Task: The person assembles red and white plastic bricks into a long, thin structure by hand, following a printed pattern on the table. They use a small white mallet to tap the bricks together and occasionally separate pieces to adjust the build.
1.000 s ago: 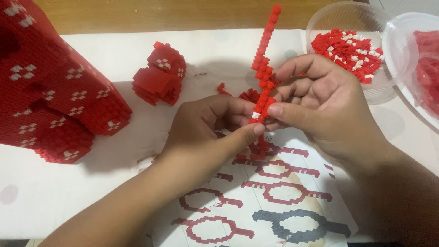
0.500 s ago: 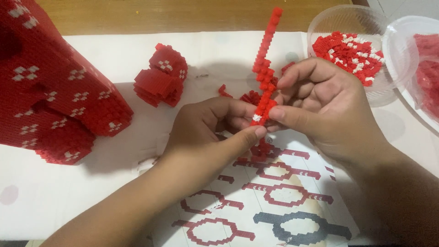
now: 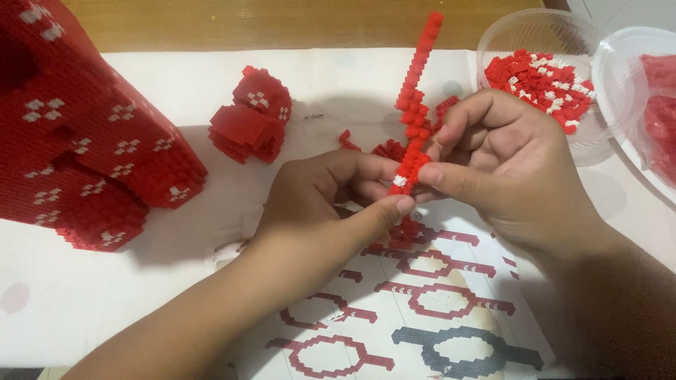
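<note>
Red brick strip [image 3: 417, 105] stands upright, its lower end pinched between left hand [image 3: 320, 200] fingers and right hand [image 3: 503, 165] fingers above the pattern sheet [image 3: 422, 309].

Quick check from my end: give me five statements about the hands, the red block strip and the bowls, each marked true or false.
1. Both hands, left hand and right hand, pinch the red block strip. True.
2. The strip lies flat on the table. False: it stands nearly upright.
3. The clear bowl holds red and white pieces. True.
4. The small red block piece sits inside the bowl. False: it lies on the white sheet.
5. A printed pattern sheet lies under the hands. True.
</note>
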